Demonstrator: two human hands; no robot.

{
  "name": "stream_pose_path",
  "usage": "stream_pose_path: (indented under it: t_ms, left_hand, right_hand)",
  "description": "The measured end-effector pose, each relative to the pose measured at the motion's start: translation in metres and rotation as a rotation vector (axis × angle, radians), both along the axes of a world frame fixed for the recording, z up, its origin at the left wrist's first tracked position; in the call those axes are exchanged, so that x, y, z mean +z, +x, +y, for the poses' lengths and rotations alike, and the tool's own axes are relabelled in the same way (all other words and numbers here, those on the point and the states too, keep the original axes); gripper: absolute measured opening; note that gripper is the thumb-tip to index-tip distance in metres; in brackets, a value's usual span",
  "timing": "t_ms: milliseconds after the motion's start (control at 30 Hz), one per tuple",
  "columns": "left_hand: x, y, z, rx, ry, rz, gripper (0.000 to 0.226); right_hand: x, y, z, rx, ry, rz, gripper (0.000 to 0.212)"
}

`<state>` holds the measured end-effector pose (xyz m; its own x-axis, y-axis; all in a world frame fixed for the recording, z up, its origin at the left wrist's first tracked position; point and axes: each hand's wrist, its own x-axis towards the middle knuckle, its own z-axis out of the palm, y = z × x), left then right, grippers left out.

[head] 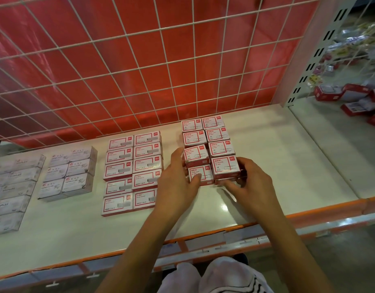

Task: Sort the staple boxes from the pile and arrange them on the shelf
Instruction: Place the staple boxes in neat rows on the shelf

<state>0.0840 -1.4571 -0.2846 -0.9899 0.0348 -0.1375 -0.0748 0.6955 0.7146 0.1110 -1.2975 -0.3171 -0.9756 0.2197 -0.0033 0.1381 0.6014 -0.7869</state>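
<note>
On the white shelf (pixel 288 157) a two-column block of small red-and-white boxes (pixel 214 132) stands at centre right. My left hand (pixel 178 180) lies against the block's left side, its thumb on the top of the nearest left box (pixel 200 173). My right hand (pixel 252 182) grips the nearest right box (pixel 224 167) at its front and right side. A second two-column block of wider red-and-white staple boxes (pixel 132 172) lies just left of my left hand. The pile of loose red-and-white boxes (pixel 355 100) sits on the neighbouring shelf at far right.
Grey-white boxes stand in two groups at the left: paper clip boxes (pixel 68 172) and staples boxes (pixel 11 187). A white wire grid (pixel 140 66) over red backing closes the shelf's rear. An orange-trimmed front edge (pixel 309 214) runs below my hands. A slotted upright (pixel 309 60) divides the shelves.
</note>
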Motion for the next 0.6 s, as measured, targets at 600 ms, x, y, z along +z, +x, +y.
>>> stream_pose_path:
  t_ms: [600]
  left_hand:
    - [0.002, -0.013, -0.006, -0.144, -0.329, 0.098, 0.055]
  right_hand:
    - [0.006, -0.001, 0.014, -0.009, -0.094, -0.058, 0.043]
